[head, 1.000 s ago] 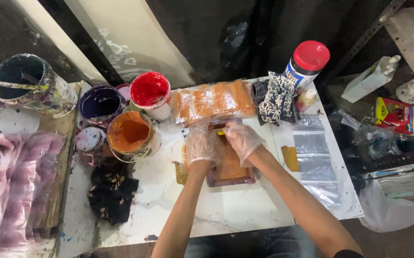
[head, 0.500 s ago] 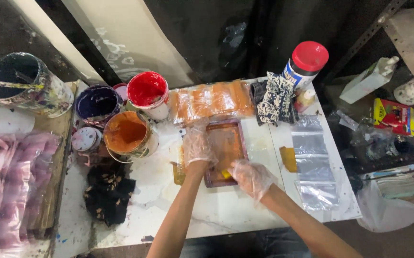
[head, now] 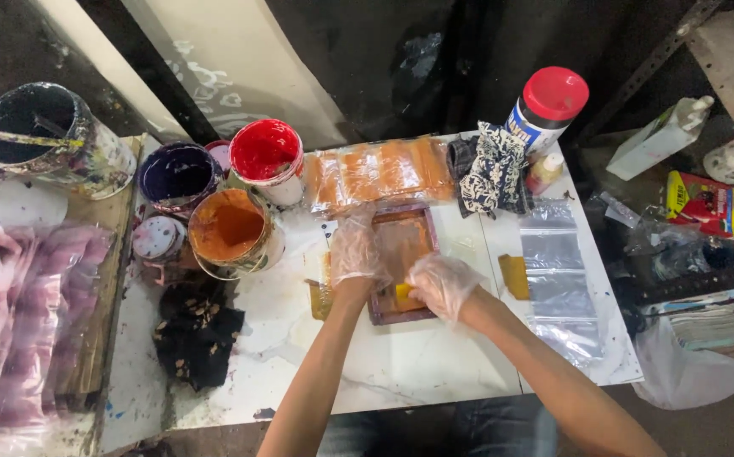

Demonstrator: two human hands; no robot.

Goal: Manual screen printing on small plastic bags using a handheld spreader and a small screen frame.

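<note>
Head view shows the small screen-printing frame (head: 406,254) on the white table (head: 401,372). Gloved left hand (head: 355,251) presses flat on it; right hand (head: 441,284) closes on a yellow squeegee (head: 404,294). Frame seems light, stiff, ink-slippery; hold its rim.

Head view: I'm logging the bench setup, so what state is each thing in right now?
Small framed screen: flat on the table, smeared orange.
Left hand: gloved, pressing on the screen's left edge.
Right hand: gloved, gripping a yellow squeegee at the screen's near end.
Orange paint tub: open.
Red paint tub: open.
Dark blue paint tub: open.
Red-capped canister: closed, upright.
</note>
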